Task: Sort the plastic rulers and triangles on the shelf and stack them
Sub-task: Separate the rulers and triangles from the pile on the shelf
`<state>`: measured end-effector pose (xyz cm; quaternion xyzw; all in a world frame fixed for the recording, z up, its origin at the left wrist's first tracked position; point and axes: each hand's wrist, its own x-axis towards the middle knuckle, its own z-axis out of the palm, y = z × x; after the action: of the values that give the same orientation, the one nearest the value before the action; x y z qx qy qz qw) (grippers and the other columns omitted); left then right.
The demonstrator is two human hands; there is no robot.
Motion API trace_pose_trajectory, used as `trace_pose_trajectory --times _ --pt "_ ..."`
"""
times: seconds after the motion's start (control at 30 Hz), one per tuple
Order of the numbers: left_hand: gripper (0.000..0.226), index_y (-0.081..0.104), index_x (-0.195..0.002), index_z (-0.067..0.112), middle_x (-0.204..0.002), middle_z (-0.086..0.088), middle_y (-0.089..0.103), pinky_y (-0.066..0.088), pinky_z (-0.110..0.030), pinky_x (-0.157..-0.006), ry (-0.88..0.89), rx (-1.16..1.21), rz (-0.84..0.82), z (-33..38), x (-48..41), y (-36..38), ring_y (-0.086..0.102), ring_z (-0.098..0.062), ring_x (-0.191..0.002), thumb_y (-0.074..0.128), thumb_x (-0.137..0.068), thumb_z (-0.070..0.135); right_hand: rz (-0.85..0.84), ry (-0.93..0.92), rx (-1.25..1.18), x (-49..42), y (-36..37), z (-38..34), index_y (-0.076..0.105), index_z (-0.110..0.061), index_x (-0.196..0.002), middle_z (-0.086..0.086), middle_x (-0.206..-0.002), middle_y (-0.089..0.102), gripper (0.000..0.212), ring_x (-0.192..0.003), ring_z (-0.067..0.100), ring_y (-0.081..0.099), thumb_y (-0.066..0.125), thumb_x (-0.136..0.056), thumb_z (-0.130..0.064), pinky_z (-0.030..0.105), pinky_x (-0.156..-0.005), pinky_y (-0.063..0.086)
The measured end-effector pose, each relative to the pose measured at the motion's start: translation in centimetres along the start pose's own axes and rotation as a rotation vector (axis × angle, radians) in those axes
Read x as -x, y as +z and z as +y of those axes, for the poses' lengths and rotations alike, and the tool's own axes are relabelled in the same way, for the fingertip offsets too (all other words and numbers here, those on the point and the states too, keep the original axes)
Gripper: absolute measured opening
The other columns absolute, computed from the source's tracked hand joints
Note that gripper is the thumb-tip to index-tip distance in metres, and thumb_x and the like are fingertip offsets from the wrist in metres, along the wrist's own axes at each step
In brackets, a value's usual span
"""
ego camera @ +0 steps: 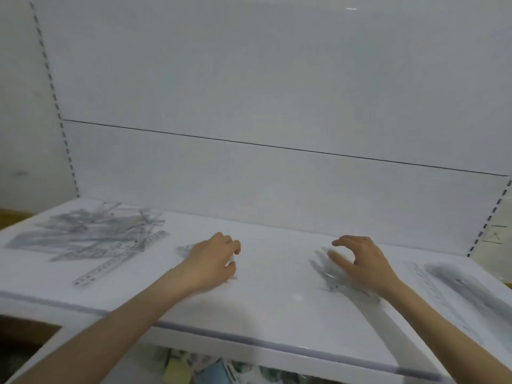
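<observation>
A jumbled pile of clear plastic rulers and triangles (91,231) lies at the shelf's back left, with one long ruler (122,257) sticking out toward the front. My left hand (213,259) sits mid-shelf with fingers curled over a clear plastic piece (184,249); one end of the piece shows left of the hand and a tip shows under the thumb. My right hand (360,261) hovers claw-like, thumb and fingers apart, over a blurred stack of clear pieces (328,274). Another stack of clear rulers (454,284) lies at the far right.
The white shelf board (277,306) has a clear strip along its front edge and a white back panel (277,176) behind. Slotted uprights stand at both sides. Colourful packaged goods (205,370) show on the level below.
</observation>
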<state>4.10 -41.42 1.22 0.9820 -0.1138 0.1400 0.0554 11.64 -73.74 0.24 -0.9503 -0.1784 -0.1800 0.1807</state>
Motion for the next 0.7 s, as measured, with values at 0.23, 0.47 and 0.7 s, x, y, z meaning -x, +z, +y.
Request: trace_pose_trajectory --times 0.23,0.47,0.7 --pt "0.027 0.053 -0.119 0.02 -0.123 0.003 0.052 0.043 -0.033 -0.088 -0.209 -0.03 0.037 -9.0 8.1 -3.0 0.042 -0.015 -0.116 0.046 -0.094 0.029 -0.105 -0.315 -0.158 -3.7 5.2 -13.0 0.066 -0.021 -0.114 -0.01 -0.119 0.063 0.032 -0.119 0.018 0.048 0.062 -0.089 -0.039 0.023 -0.093 0.032" --pt "0.02 0.057 -0.11 0.025 -0.117 0.008 0.053 0.044 -0.03 -0.09 -0.461 -0.006 0.082 -18.0 16.1 -5.1 0.044 -0.01 -0.11 0.052 -0.092 0.032 -0.289 -0.574 -0.18 -7.0 10.1 -26.4 0.058 -0.025 -0.125 -0.009 -0.13 0.056 0.042 -0.125 0.014 0.041 0.063 -0.087 -0.042 0.027 -0.103 0.033" --pt "0.021 0.057 -0.111 0.027 -0.119 0.008 0.053 0.042 -0.025 -0.094 -0.542 0.011 0.08 -29.2 19.3 -6.2 0.045 -0.008 -0.109 0.054 -0.092 0.034 -0.417 -0.569 -0.13 -11.3 16.5 -37.5 0.051 -0.021 -0.135 -0.001 -0.142 0.048 0.056 -0.133 0.017 0.037 0.062 -0.087 -0.048 0.027 -0.105 0.029"
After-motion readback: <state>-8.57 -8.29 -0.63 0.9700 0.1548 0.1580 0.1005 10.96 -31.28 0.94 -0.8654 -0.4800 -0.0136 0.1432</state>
